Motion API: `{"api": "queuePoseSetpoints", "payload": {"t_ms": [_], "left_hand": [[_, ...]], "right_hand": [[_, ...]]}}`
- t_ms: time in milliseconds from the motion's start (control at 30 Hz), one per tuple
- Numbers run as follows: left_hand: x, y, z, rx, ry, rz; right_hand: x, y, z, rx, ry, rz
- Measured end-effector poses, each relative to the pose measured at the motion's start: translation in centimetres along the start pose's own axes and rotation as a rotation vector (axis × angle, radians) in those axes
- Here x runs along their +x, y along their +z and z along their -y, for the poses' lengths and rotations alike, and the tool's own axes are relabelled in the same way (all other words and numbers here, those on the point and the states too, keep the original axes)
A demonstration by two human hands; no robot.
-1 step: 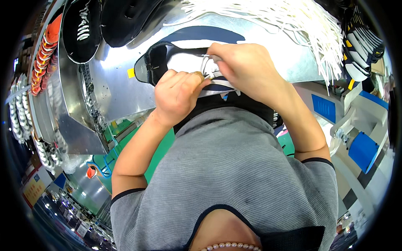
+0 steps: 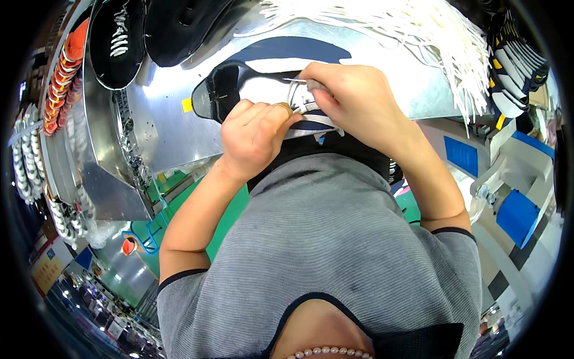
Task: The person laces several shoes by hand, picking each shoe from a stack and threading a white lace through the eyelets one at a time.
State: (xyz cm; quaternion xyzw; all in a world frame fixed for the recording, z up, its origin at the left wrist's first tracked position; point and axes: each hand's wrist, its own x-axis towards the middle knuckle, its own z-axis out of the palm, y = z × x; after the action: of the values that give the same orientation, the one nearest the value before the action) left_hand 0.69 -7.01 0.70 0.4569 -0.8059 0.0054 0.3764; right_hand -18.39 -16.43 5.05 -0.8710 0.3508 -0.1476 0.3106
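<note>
A dark shoe upper (image 2: 263, 90) with a white lining lies on the metal worktable (image 2: 173, 131), its heel end to the left. My left hand (image 2: 254, 134) is closed at the upper's near edge, thumb and fingers pinching that edge; a tan covering shows on one finger. My right hand (image 2: 353, 99) is over the upper's front part, fingers closed on a white shoelace (image 2: 293, 93). A thin end of it sticks out leftward from the fingertips, and a loop hangs between both hands. More white lace lies along the near edge, below the right fingers. The right hand hides the toe part.
A big heap of loose white laces (image 2: 412, 30) covers the table's far right. Black shoe uppers (image 2: 116, 51) stand at the far left, one with white lacing. Stacked orange pieces (image 2: 64, 72) line the left side. Striped shoe parts (image 2: 517, 72) hang at the right.
My right hand has shifted very slightly, and the lace end at its fingertips shows more plainly, pointing left. My left hand and the shoe upper look unmoved.
</note>
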Motion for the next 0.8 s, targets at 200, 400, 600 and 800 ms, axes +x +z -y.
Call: {"api": "queuePoseSetpoints", "payload": {"t_ms": [200, 400, 600, 800], "left_hand": [[0.1, 0.1, -0.4, -0.044, 0.07, 0.008], [-0.1, 0.4, -0.9, -0.016, 0.116, -0.057], [-0.6, 0.4, -0.8, 0.003, 0.065, -0.019], [-0.1, 0.1, -0.7, -0.021, 0.08, 0.027]], "right_hand": [[0.6, 0.4, 0.6, 0.262, -0.161, 0.13], [1.9, 0.0, 1.3, -0.185, -0.228, 0.204], [-2.5, -5.3, -0.8, 0.158, 0.03, 0.113], [-1.5, -0.3, 1.2, 0.218, -0.051, -0.047]]}}
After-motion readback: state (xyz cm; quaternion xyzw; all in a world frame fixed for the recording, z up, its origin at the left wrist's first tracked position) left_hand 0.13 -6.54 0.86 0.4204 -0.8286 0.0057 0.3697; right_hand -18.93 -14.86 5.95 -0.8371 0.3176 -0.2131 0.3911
